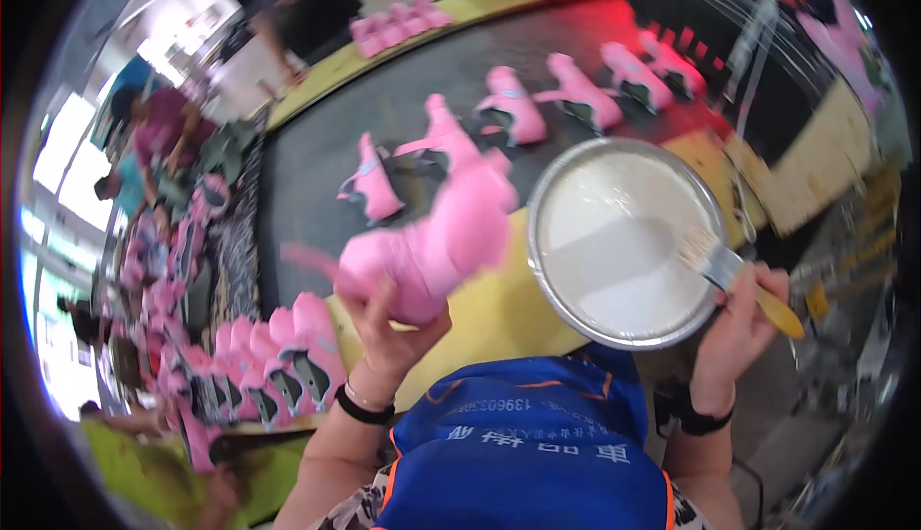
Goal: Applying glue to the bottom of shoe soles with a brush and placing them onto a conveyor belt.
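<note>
My left hand (395, 333) is closed around a pink shoe upper (432, 237), raised in front of me and slightly blurred. A loose pink strap sticks out from the upper's left end. In my right hand (739, 329) is a flat paintbrush (721, 267) with a yellow handle, its pale bristles over the bowl's right side. Whether the bristles touch the white liquid (604, 218) is hard to see. The round metal bowl (549, 295) that holds this liquid stands just right of the upper.
Beyond my hands runs a dark belt (312, 180) carrying a row of pink uppers (519, 113) toward red light. More uppers (312, 333) stand lined up on the left. A yellow ledge (499, 305) borders the belt. Co-workers (168, 132) are at the left and far side.
</note>
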Tool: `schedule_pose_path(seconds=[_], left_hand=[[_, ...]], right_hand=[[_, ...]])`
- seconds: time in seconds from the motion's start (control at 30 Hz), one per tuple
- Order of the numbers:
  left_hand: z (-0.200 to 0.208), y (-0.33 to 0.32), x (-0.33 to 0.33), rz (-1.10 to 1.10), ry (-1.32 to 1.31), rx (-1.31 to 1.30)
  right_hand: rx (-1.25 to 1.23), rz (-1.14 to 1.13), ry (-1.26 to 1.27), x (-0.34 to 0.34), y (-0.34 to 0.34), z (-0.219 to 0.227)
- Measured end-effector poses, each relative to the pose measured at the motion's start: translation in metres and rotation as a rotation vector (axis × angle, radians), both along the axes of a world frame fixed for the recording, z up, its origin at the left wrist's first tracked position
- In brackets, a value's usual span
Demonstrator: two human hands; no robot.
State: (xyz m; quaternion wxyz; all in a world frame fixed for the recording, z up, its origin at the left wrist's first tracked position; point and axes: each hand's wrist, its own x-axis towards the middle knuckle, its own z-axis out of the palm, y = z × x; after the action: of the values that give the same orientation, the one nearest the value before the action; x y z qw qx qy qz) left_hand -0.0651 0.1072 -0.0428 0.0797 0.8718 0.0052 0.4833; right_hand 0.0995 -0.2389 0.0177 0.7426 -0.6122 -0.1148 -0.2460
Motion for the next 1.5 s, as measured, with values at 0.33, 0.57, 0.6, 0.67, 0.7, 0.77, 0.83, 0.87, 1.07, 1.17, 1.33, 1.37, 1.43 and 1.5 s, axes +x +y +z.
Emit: schedule_pose_path(seconds=[0.33, 0.57, 0.6, 0.67, 0.7, 0.77, 0.83, 0.87, 1.07, 1.17, 1.33, 1.37, 1.43, 1.5], left_hand=[[-0.076, 0.206, 0.026, 0.635, -0.264, -1.28], [-0.096, 0.26, 0.065, 0.809, -0.066, -1.293], [-0.1, 0.267, 0.069, 0.804, -0.074, -1.303], [-0.111, 0.281, 0.074, 0.829, 0.097, -1.109], [-0.122, 0.294, 0.07, 0.833, 0.086, -1.114], [-0.137, 0.31, 0.062, 0.813, 0.426, -1.076], [-0.141, 0.311, 0.073, 0.824, 0.456, -1.1], [-0.14, 0.31, 0.077, 0.842, 0.485, -1.113], [-0.12, 0.29, 0.073, 1.002, 0.671, -1.149], [-0.091, 0.269, 0.053, 1.046, 0.753, -1.045], [-0.016, 0.186, 0.0, 0.869, 1.133, -0.543], [-0.01, 0.171, -0.021, 0.946, 1.213, -0.391], [-0.009, 0.153, -0.061, 0.945, 1.479, -0.376], [-0.028, 0.141, -0.101, 1.038, 1.407, -0.271]], right_hand=[[-0.242, -0.025, 0.13, 0.022, -0.029, -0.026], [-0.414, -0.045, 0.068, 0.019, -0.02, -0.015], [-0.432, -0.043, 0.053, 0.019, -0.019, -0.013], [-0.456, -0.043, 0.03, 0.018, -0.016, -0.012], [-0.451, -0.032, 0.033, 0.019, -0.015, -0.011], [-0.465, -0.032, 0.041, 0.018, -0.008, -0.008], [-0.467, -0.034, 0.045, 0.016, 0.001, -0.004], [-0.458, -0.032, 0.054, 0.014, 0.004, -0.004], [-0.433, 0.023, -0.03, 0.016, 0.004, -0.01], [-0.388, 0.024, -0.033, 0.01, 0.01, -0.005], [-0.297, -0.082, 0.037, 0.006, 0.011, 0.0], [-0.291, -0.074, 0.037, 0.007, 0.009, -0.001], [-0.308, -0.07, 0.072, 0.007, 0.007, -0.005], [-0.305, -0.059, 0.105, 0.009, 0.007, -0.01]])
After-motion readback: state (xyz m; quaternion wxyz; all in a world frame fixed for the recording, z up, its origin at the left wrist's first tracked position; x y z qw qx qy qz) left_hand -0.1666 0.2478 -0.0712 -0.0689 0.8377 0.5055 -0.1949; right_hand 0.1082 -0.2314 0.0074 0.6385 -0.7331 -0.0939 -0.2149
